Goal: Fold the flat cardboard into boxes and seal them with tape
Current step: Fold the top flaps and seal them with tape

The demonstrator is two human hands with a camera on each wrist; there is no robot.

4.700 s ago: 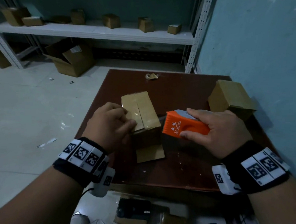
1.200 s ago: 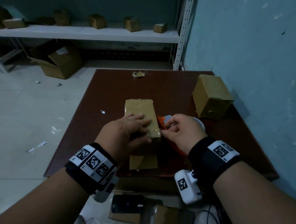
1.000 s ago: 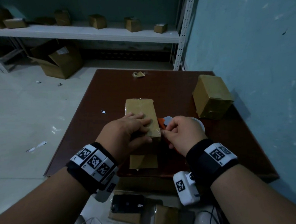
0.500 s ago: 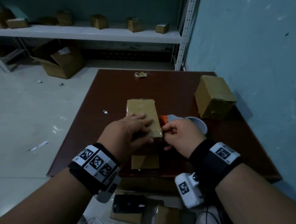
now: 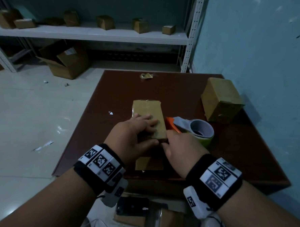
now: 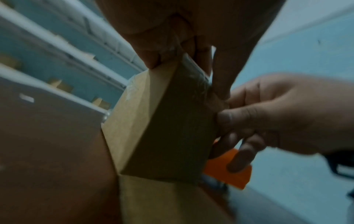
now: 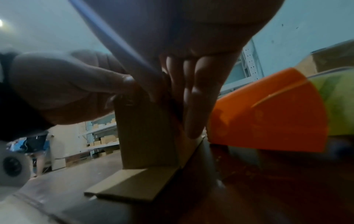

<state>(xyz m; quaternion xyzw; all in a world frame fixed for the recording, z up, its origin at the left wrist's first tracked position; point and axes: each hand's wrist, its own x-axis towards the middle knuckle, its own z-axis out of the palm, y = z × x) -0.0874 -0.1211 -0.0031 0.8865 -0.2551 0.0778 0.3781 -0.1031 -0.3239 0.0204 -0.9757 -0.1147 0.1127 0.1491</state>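
Cardboard box (image 5: 148, 119) is sitting near the middle of the brown table (image 5: 235, 150), towards its near edge, with clear tape running along its top seam. One flap (image 5: 148, 163) is lying flat on the table at the box's near end, not yet folded up. The left hand (image 5: 135, 139) is lying over the near part of the box, fingers spread flat on top and thumb down the near face, pinning it rather than curling round it. The right hand (image 5: 180, 149) is working at the box's near right corner; in the left wrist view its thumb and fingers (image 6: 238, 157) are pressing against the taped face, seemingly smoothing the tape end down, and gripping nothing. An orange tape dispenser (image 5: 190, 128) is resting on the table just right of the box, untouched. A second, sealed box (image 5: 221, 100) is standing by the table's far right edge, well apart.

Likely risks: the tape end could wrinkle or lift if pressed unevenly, leaving a weak seal. The near end is open, so pressing hard on top could rack the walls out of square. A sideways push from the right hand could slide the box if the left eases off.
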